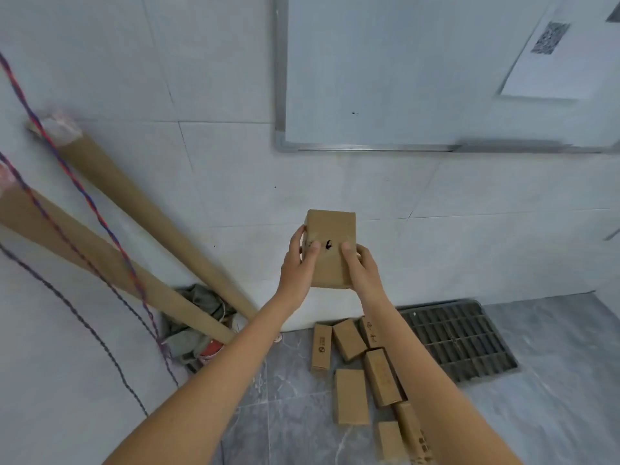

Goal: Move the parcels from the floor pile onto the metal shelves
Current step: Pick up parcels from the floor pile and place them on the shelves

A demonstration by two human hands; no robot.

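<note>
I hold a small brown cardboard parcel (330,241) with a black mark on its face, raised in front of the white tiled wall. My left hand (297,266) grips its left side and my right hand (364,270) grips its right side, thumbs on the front face. Below, several similar brown parcels (350,399) lie scattered in a pile on the grey marble floor beneath my right forearm. No metal shelf is in view.
Two long cardboard tubes (134,209) lean against the wall at left, with twisted red-blue cords (84,196) hanging across them. A bundle of cloth and a red-lidded tub (211,350) sit in the corner. A dark floor grate (459,337) lies right of the pile. A whiteboard (419,72) hangs above.
</note>
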